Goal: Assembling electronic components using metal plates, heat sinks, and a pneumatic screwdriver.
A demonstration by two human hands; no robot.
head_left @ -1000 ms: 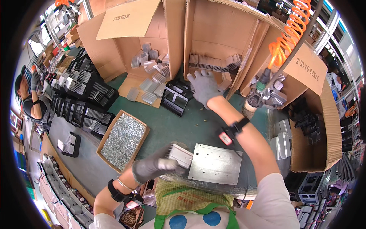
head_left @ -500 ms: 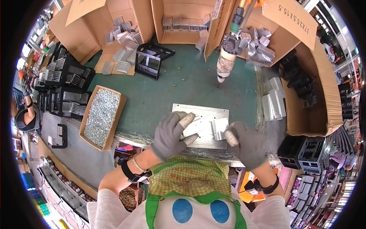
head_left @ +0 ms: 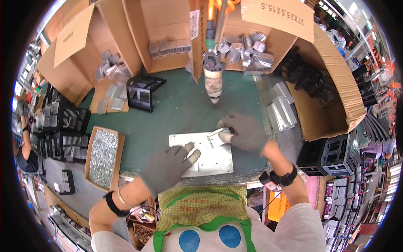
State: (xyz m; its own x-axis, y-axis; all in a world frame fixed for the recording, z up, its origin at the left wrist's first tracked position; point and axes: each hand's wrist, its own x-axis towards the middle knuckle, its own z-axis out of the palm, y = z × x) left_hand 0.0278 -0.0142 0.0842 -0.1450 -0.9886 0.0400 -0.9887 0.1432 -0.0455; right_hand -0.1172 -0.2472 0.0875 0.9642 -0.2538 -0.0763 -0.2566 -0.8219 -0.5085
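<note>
A flat silver metal plate (head_left: 215,164) with small holes lies near the front edge of the green work surface. My right hand (head_left: 245,132), in a grey glove with taped fingertips, is closed around a small aluminium heat sink (head_left: 215,139), tilted over the plate's far right corner. My left hand (head_left: 168,166), also gloved, has its fingers bent over a second pale aluminium piece (head_left: 193,169) on the plate's left half. The fingers partly cover that piece. Beyond the plate hangs a power screwdriver (head_left: 213,84) wrapped in tape, its tip pointing down.
A cardboard box of small screws (head_left: 104,157) stands at the left. A black plastic frame (head_left: 140,94) sits farther back. Loose heat sinks (head_left: 282,111) lie beside an open carton (head_left: 352,96) at the right. More cartons (head_left: 168,25) line the back, and several black frames (head_left: 329,157) are stacked at the right.
My right hand has lifted the heat sink's near end and shifted it to the plate's far right corner. My left hand stays at the plate's left. The whole view has swung right.
</note>
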